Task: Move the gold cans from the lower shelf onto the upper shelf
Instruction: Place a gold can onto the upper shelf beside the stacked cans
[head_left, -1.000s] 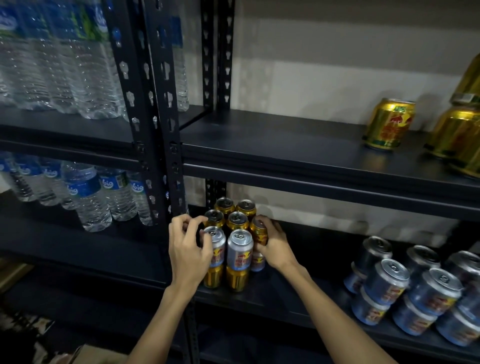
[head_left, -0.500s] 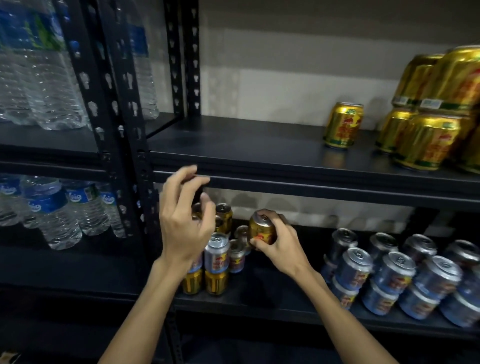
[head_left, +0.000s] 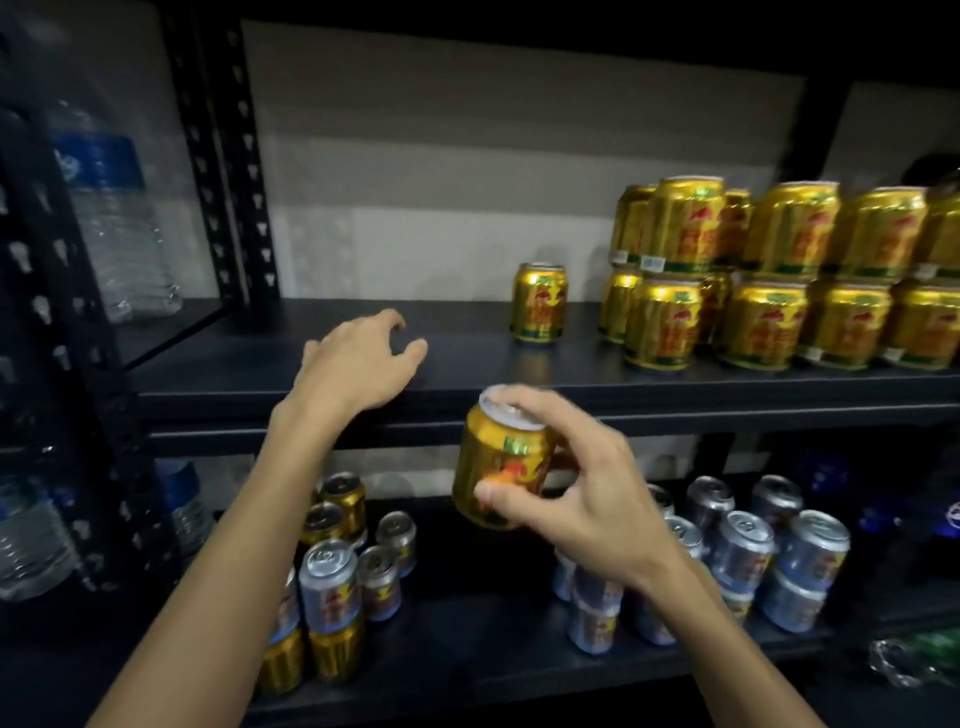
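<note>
My right grip (head_left: 566, 483) clasps the gold can (head_left: 498, 457) by its sides at the upper shelf (head_left: 260, 374) edge. Stiff, slick metal, probably light. My left grip (head_left: 358, 358) is released, empty.

Pale wall (head_left: 467, 156) is running behind the racking, showing horizontal bands of lighter and greyer tone. Black perforated uprights (head_left: 234, 156) are standing at left; a plain dark post (head_left: 810, 130) is rising at right. Upper shelf (head_left: 234, 374) and lower shelf (head_left: 467, 639), matt dark, are spanning between. Light is reaching the upper level; the lower is sitting dim.
</note>
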